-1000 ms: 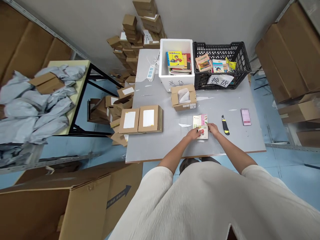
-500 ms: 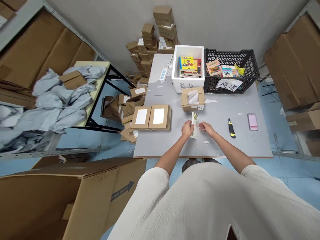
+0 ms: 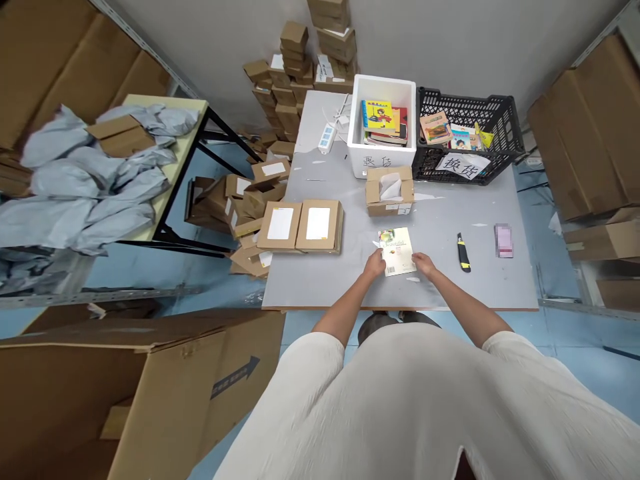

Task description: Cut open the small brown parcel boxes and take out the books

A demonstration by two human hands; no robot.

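A thin cream-coloured book (image 3: 399,252) with a fruit picture and a barcode is held face-up above the grey table (image 3: 320,287). My left hand (image 3: 375,263) grips its left edge, fingers closed. At the right edge, my right hand (image 3: 424,264) pinches the lower corner. Just beyond the book stands an open small cardboard box (image 3: 376,208) with white paper inside. Two closed cardboard boxes with white labels, a left one (image 3: 271,241) and a right one (image 3: 326,248), lie left of my hands. A black-and-yellow box cutter (image 3: 463,253) rests to the right.
At the back stand a white foam box (image 3: 359,157) and a black crate (image 3: 504,143), both with books. A phone (image 3: 504,241) lies at right, a power strip (image 3: 327,138) at back left. Grey parcels (image 3: 95,180) cover a side table; a large carton (image 3: 200,387) is at lower left.
The book was edge-on in my left hand; now it is turned flat, its printed side up. My right hand has moved slightly right and closed on its edge. The view has shifted slightly.
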